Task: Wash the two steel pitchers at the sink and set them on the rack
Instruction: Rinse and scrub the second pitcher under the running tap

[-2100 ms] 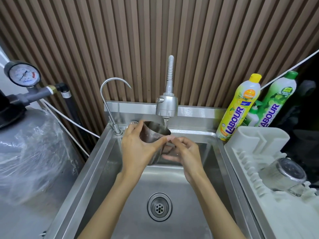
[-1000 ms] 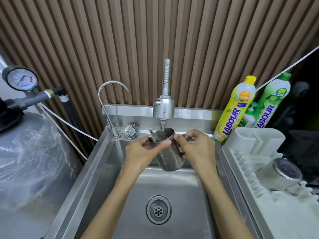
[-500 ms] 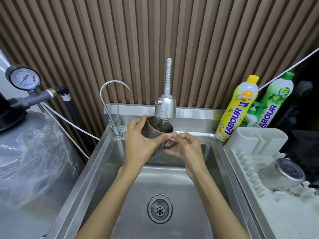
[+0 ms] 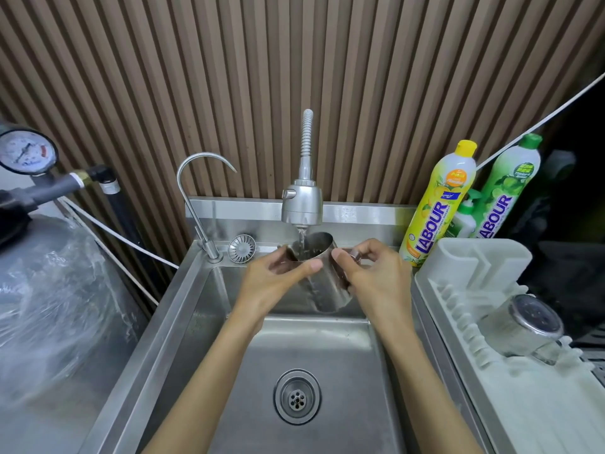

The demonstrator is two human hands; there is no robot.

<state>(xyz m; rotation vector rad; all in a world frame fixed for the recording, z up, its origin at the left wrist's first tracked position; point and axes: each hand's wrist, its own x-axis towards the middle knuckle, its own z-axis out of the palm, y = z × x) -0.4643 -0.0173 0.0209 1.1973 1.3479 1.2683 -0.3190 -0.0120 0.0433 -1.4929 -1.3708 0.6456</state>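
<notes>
Here, over the sink (image 4: 196, 306), the left hand (image 4: 271, 286) and the right hand (image 4: 376, 280) both grip a steel pitcher (image 4: 327, 296) by its rim and sides, holding it tilted under the running spray tap (image 4: 302, 204), while the second pitcher (image 4: 520, 329) lies tipped on the white rack (image 4: 458, 267).

Brown vertical-slat wall panel (image 4: 229, 77) fills upper frame; pressure gauge (image 4: 27, 150) upper left above plastic-wrapped tank (image 4: 59, 306) at left edge; white cable (image 4: 553, 113) slants across dark upper right corner.
</notes>
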